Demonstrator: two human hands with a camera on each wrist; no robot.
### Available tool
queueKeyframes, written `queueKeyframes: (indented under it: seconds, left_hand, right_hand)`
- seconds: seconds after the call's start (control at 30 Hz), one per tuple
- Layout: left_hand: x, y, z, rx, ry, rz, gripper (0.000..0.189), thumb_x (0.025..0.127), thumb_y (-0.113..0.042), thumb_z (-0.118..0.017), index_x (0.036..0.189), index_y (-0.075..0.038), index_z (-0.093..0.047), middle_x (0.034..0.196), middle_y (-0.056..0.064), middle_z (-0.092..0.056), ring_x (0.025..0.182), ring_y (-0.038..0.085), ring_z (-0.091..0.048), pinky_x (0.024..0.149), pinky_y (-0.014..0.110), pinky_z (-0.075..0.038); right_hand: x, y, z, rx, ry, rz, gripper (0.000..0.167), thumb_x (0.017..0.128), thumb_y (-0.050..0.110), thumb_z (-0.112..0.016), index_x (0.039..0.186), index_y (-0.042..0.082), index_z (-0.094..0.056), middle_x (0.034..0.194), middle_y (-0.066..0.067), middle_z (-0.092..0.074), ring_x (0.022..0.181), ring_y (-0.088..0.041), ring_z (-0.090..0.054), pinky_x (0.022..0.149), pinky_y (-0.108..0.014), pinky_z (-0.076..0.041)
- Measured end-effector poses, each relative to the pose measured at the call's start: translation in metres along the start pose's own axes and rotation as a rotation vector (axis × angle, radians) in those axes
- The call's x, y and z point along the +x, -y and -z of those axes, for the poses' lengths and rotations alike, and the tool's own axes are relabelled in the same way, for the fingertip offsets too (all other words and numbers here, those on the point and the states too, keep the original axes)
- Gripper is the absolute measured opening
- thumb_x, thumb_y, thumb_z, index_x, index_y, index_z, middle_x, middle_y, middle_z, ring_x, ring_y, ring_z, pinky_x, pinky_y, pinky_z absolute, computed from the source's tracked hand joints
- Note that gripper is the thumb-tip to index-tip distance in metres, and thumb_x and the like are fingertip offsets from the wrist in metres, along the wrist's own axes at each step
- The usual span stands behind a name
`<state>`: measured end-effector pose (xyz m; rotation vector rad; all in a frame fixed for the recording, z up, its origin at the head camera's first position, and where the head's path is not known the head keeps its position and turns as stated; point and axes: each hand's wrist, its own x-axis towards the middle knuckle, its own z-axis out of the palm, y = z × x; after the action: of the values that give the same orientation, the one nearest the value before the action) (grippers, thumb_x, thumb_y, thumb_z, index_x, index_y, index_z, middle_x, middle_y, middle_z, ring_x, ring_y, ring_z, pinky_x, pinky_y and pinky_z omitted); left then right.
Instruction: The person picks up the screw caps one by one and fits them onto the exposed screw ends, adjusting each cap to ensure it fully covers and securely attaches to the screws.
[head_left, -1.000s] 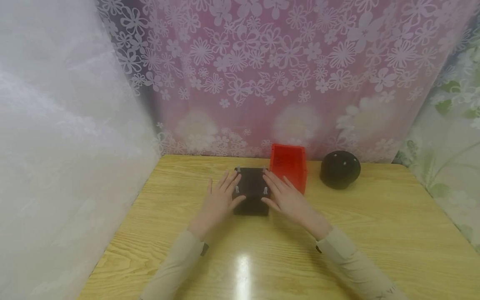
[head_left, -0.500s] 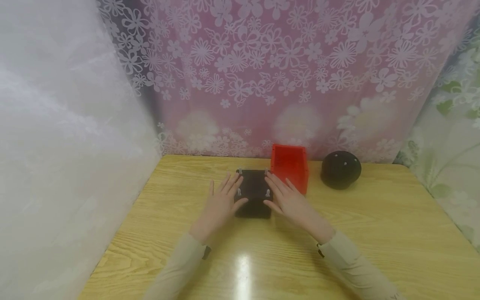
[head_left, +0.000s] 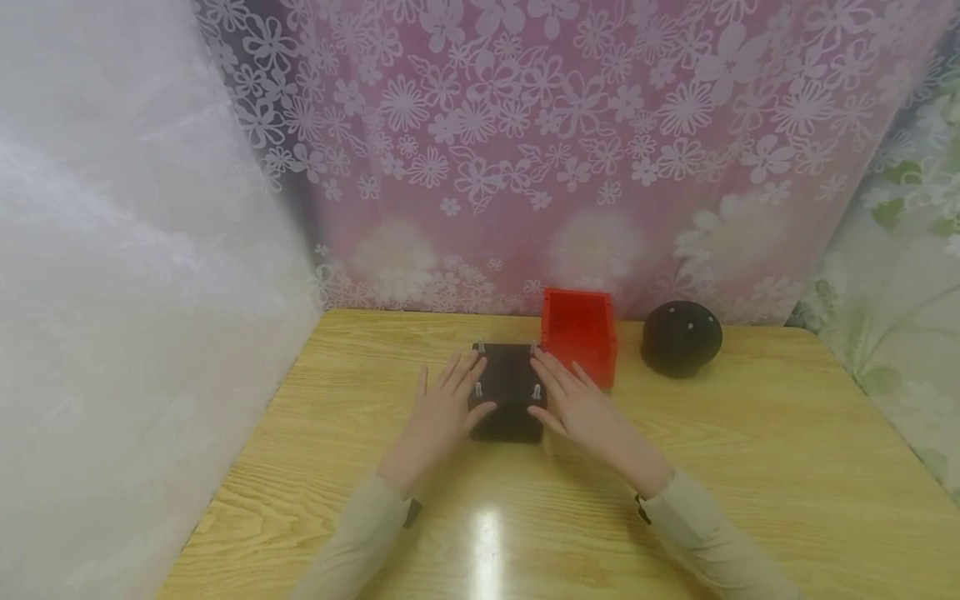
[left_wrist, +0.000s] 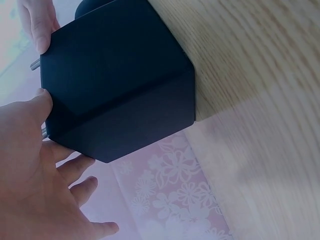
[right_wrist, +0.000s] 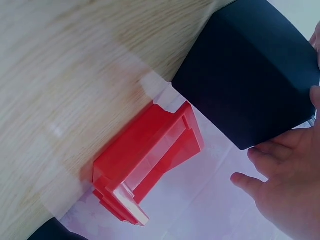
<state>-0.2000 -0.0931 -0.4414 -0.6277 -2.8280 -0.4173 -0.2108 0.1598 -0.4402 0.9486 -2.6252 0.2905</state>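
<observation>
A black box (head_left: 510, 377) with slanted sides has several small metal prongs on its top, near the corners. It stands on the table between my two hands. My left hand (head_left: 433, 421) lies along its left side, fingers straight and spread, thumb at the near left edge. Opposite it, my right hand (head_left: 588, 411) touches the right side with extended fingers and its thumb at the near right edge. In the left wrist view the thumb (left_wrist: 42, 105) rests at the box's top edge. The right wrist view shows the fingertips (right_wrist: 260, 157) at the box's lower corner.
Close behind my right hand stands a red open plastic bin (head_left: 579, 333). Further right is a round black object (head_left: 681, 338) with small metal studs on top. A pink flowered curtain (head_left: 487, 167) hangs behind the wooden table (head_left: 360, 350).
Both hands and the black box have shifted slightly toward me and a little to the right. The red bin and the round black object keep their places.
</observation>
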Motion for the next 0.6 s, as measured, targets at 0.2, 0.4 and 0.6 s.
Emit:
queueKeyframes:
  seconds: [0.2, 0.4, 0.6]
  left_hand:
    - [-0.004, -0.002, 0.001, -0.005, 0.011, 0.004, 0.07, 0.103, -0.052, -0.049, 0.16, -0.016, -0.031, 0.167, 0.002, -0.024, 0.155, 0.026, -0.017, 0.12, 0.066, -0.006]
    - [-0.008, -0.003, -0.001, 0.02, 0.011, -0.008, 0.072, 0.102, -0.055, -0.048, 0.16, -0.016, -0.031, 0.167, 0.001, -0.023, 0.155, 0.026, -0.019, 0.119, 0.068, -0.008]
    - [-0.011, -0.004, -0.004, -0.002, -0.004, -0.01, 0.071, 0.102, -0.052, -0.053, 0.159, -0.016, -0.033, 0.167, 0.001, -0.023, 0.155, 0.028, -0.02, 0.118, 0.068, -0.008]
  right_hand:
    - [-0.004, 0.004, 0.002, -0.01, 0.002, 0.003, 0.077, 0.096, 0.039, -0.068, 0.154, -0.002, -0.037, 0.162, -0.018, -0.033, 0.147, -0.035, -0.037, 0.118, -0.059, -0.029]
    - [-0.009, 0.006, 0.003, -0.017, -0.014, 0.018, 0.079, 0.094, 0.038, -0.07, 0.153, -0.003, -0.038, 0.162, -0.019, -0.034, 0.146, -0.036, -0.038, 0.117, -0.059, -0.03]
    - [-0.014, 0.007, 0.003, -0.016, -0.062, 0.054, 0.077, 0.095, 0.04, -0.068, 0.151, -0.005, -0.041, 0.159, -0.021, -0.038, 0.142, -0.039, -0.043, 0.114, -0.061, -0.034]
